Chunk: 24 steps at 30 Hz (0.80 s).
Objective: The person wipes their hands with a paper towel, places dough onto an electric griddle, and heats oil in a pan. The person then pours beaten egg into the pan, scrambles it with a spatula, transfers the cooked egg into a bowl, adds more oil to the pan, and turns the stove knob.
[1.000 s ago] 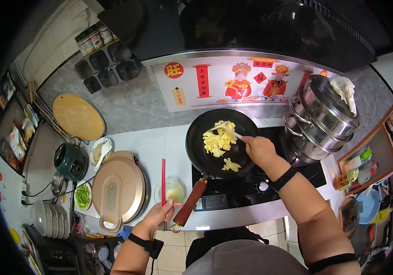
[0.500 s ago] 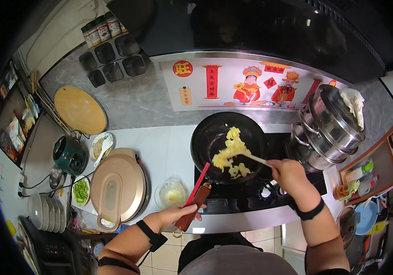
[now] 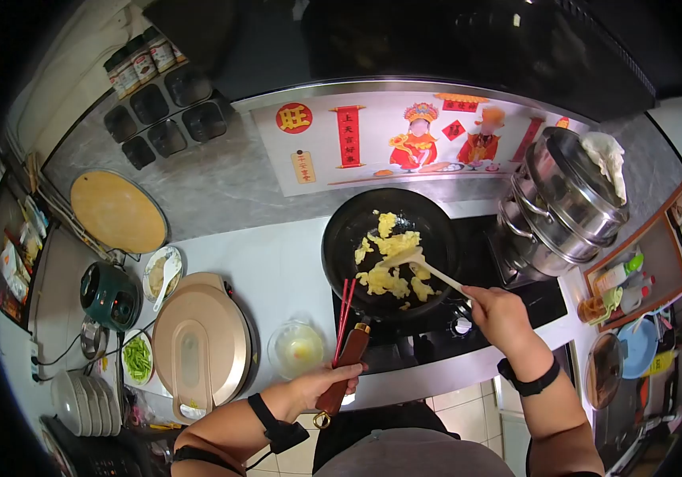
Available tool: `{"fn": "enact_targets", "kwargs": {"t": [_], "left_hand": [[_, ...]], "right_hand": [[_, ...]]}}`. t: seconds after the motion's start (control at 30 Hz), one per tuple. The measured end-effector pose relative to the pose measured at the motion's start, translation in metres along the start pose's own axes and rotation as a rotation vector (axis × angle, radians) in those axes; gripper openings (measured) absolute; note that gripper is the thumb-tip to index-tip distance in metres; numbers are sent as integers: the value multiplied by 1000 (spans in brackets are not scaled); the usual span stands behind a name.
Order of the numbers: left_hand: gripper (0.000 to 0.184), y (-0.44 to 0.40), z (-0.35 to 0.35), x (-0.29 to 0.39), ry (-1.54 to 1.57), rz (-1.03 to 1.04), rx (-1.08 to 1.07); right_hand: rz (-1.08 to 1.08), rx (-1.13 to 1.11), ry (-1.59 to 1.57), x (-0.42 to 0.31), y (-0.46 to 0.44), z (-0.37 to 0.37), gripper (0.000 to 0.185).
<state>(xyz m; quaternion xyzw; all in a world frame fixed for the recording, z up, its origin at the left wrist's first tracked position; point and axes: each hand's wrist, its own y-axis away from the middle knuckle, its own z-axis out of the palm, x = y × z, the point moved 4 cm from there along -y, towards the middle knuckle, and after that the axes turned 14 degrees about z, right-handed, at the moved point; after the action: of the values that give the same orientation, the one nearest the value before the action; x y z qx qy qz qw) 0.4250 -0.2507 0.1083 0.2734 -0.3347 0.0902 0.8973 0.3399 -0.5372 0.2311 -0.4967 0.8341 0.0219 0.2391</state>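
A black wok (image 3: 430, 213) sits on the stove with broken pieces of scrambled egg (image 3: 383, 282) in it. My left hand (image 3: 326, 388) is closed round the wok's brown wooden handle (image 3: 351, 350), and a pair of red chopsticks (image 3: 345, 312) is held along with it, tips pointing toward the wok. In my right hand (image 3: 501, 315) is the shaft of a pale spatula (image 3: 441, 275), whose head rests among the egg pieces. Left of the handle stands a clear glass bowl (image 3: 275, 350) with some yellowish liquid at its bottom.
A stacked metal steamer (image 3: 551, 215) stands right of the wok. To the left are a beige electric griddle (image 3: 202, 338), a plate of cut green vegetables (image 3: 139, 358), a white spoon in a bowl (image 3: 167, 278) and a green cooker (image 3: 108, 294). The range hood (image 3: 436, 48) hangs above.
The spatula has shifted within the wok, and the egg is more broken up and spread. My left hand still grips the handle and chopsticks. The view has turned slightly.
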Motion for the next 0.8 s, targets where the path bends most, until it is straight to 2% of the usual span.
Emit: {"fn": "enact_targets", "kwargs": {"t": [0.13, 0.27, 0.33, 0.47, 0.57, 0.67, 0.8], "left_hand": [[23, -5, -3, -2, -24, -15, 57], [19, -4, 15, 0, -89, 31, 37], [17, -3, 25, -1, -187, 43, 105], [13, 4, 44, -11, -125, 154, 78], [9, 19, 56, -25, -241, 163, 141], [7, 38, 69, -41, -241, 243, 175], [13, 68, 84, -58, -364, 325, 340]], "right_hand": [[6, 24, -43, 4, 6, 22, 28], [45, 74, -169, 7, 13, 19, 30], [74, 106, -325, 13, 16, 15, 29], [52, 109, -318, 19, 4, 12, 29], [-39, 108, -309, 10, -18, 19, 29], [-236, 139, -305, -5, -31, 37, 34], [-329, -4, -382, -35, -34, 57, 34]]}}
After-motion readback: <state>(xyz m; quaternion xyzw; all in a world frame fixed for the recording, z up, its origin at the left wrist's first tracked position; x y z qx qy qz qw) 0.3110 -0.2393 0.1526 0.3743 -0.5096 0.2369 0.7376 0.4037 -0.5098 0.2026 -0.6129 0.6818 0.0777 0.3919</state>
